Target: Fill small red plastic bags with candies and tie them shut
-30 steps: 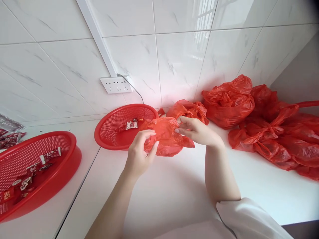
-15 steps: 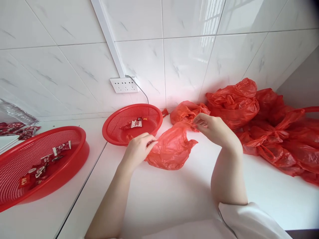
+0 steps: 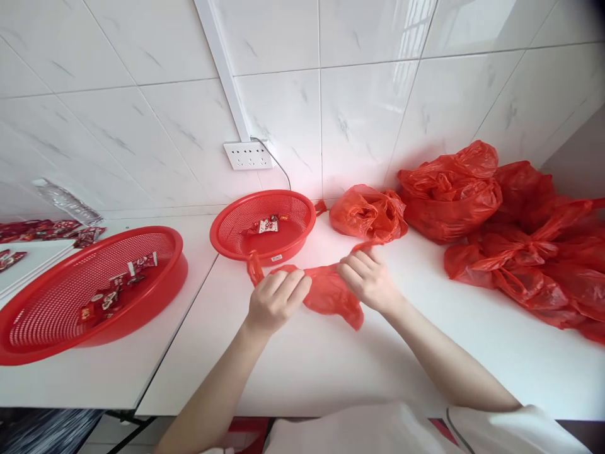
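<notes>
Between my hands a thin red plastic bag (image 3: 331, 293) is stretched above the white table (image 3: 302, 359). My left hand (image 3: 278, 299) is closed round one side of it, and a twisted red end sticks up beside the knuckles. On the other side my right hand (image 3: 369, 277) grips the bag, with a bit of red film showing above the fingers. The bag's lower part hangs loose and crumpled. Just behind my left hand stands a small red basket (image 3: 227, 236) with a few wrapped packets (image 3: 268, 225) at its bottom.
A larger red basket (image 3: 161, 290) holding small packets is at the left. Beyond it lie more packets (image 3: 42, 230) and a clear plastic bottle (image 3: 66, 200). Filled red bags (image 3: 454, 195) pile up along the right. A power strip (image 3: 248, 155) is on the tiled wall.
My right hand has come down and left from the bag pile and now grips the red bag. The bag is pulled taut between both hands. The view has shifted slightly.
</notes>
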A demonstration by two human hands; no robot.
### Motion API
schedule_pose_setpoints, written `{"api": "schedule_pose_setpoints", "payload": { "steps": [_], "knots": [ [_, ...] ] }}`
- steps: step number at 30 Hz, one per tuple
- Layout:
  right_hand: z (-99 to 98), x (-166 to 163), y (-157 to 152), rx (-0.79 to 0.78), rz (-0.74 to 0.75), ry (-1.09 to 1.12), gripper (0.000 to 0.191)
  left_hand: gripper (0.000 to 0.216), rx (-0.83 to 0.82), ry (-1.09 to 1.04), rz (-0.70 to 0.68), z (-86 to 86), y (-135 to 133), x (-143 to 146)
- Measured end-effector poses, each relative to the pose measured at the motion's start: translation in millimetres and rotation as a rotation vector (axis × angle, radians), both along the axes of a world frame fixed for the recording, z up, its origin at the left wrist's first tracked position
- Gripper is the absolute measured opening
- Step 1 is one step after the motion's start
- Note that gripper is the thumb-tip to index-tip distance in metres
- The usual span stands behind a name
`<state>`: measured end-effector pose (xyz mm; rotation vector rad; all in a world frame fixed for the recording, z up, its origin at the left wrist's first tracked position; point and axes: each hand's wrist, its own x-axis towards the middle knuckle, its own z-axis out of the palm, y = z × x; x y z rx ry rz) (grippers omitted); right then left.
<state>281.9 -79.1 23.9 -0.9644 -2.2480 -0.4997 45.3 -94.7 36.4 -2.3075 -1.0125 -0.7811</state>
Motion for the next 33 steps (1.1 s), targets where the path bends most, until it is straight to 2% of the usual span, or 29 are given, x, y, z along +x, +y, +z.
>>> {"api": "schedule_pose_setpoints", "payload": {
  "steps": [2,4,7,10,13,18,23,28,33],
  "knots": [
    [-21.3,-0.4,-12.5,0.045,0.039,-0.031,0.029,0.022,0.031,-0.064,-0.012,-24.3,-14.4,-2.8],
    [-43.7,0.6,-22.9,0.035,0.084,-0.101,0.029,0.024,-0.012,-0.109,0.013,-49.3,-26.9,-6.1],
    [-74.7,5.5,-31.1,-0.081,0.119,-0.142,0.03,0.025,-0.236,-0.133,0.105,-79.6,-35.8,-12.0],
    [-95.0,9.8,-33.7,-0.194,0.167,-0.11,0.03,0.033,-0.478,-0.155,0.13,-95.3,-34.2,-17.9],
    [-102.5,8.2,-35.0,-0.28,0.218,-0.05,0.03,0.037,-0.578,-0.191,0.154,-98.7,-30.0,-21.8],
    [-100.9,4.7,-35.8,-0.384,0.238,0.144,0.035,0.049,-0.642,-0.271,0.199,-97.0,-27.1,-23.8],
    [-101.9,10.7,-31.5,-0.34,0.219,0.31,0.04,0.024,-0.672,-0.387,0.255,-100.5,-29.1,-26.1],
    [-109.1,15.0,-24.1,-0.262,0.032,0.358,0.043,0.02,-0.643,-0.409,0.228,-101.3,-34.2,-30.0],
    [-119.5,31.4,-11.9,-0.358,-0.294,0.319,0.027,0.013,-0.603,-0.447,0.143,-107.2,-36.0,-28.9]
  ]
}}
